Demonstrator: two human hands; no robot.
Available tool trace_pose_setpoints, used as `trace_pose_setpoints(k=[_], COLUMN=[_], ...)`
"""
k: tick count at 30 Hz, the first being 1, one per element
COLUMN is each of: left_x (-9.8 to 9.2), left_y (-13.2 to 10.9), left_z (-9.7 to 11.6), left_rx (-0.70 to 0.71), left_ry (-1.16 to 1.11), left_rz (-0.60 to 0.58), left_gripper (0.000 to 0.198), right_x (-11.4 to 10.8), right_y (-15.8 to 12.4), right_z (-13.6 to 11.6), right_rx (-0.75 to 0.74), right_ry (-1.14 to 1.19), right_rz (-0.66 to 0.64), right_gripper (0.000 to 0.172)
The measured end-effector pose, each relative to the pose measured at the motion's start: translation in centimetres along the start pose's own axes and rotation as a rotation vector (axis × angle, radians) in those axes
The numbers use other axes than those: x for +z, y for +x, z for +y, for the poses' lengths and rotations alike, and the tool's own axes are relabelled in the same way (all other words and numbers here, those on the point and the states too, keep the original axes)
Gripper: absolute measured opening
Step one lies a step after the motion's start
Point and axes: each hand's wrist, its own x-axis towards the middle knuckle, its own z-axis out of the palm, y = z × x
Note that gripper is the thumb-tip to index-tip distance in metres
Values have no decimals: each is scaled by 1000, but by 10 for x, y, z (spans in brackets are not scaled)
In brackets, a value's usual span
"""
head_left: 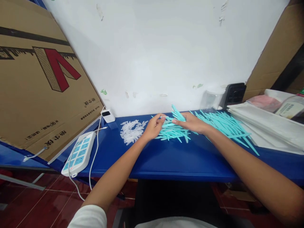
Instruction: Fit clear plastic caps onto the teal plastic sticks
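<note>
My right hand (191, 122) is closed round a bundle of thin turquoise sticks (177, 113) that point up and to the left. Just left of it, my left hand (155, 126) has its thumb and fingers pinched together; something small and pale, too small to name, shows at the fingertips. Both hands are over a middle pile of turquoise sticks (172, 133). A heap of small whitish translucent pieces (133, 131) lies left of my left hand. To the right of my right hand spreads a larger pile of longer turquoise sticks (223, 123).
A white power strip (79, 153) with cables and a small white device (108, 116) sit on the blue table (166, 161) at left, beside a large cardboard box (47, 82). A clear jar (213, 98), a black object (234, 93) and stacked white bags (268, 126) stand at right.
</note>
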Motion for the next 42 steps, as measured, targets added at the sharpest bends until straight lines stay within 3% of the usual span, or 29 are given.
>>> trace_pose_setpoints(k=[4, 8, 10, 13, 16, 21, 26, 32, 37, 42], left_x=[2, -1, -2, -3, -8, -27, -50, -75, -77, -77], left_y=[5, 7, 6, 2, 0, 4, 6, 6, 7, 6], left_z=[-7, -18, -23, -23, -16, -7, -6, -2, -8, -12], left_rx=[30, -26, -9, 95, 182, 151, 31, -187, -276, -279], left_ry=[72, 168, 292, 622, 854, 869, 1000, 1187, 1231, 1256], left_rz=[44, 85, 73, 13, 67, 194, 177, 194, 139, 116], left_gripper=[54, 56, 53, 45, 42, 40, 33, 34, 36, 36], right_x=[-1, -14, -23, -31, -31, -21, -16, -20, -21, -19], right_y=[2, 9, 12, 14, 12, 9, 5, 3, 1, 0], right_z=[4, 23, 33, 40, 37, 22, 13, 14, 12, 7], right_rx=[-50, -41, 19, 50, 19, -14, 88, 31, -2, 38], right_ry=[-108, -399, -537, -620, -596, -414, -293, -265, -222, -113], right_rz=[18, 205, 305, 356, 325, 198, 113, 92, 65, 58], right_gripper=[65, 65, 64, 61, 61, 53, 43, 47, 47, 47])
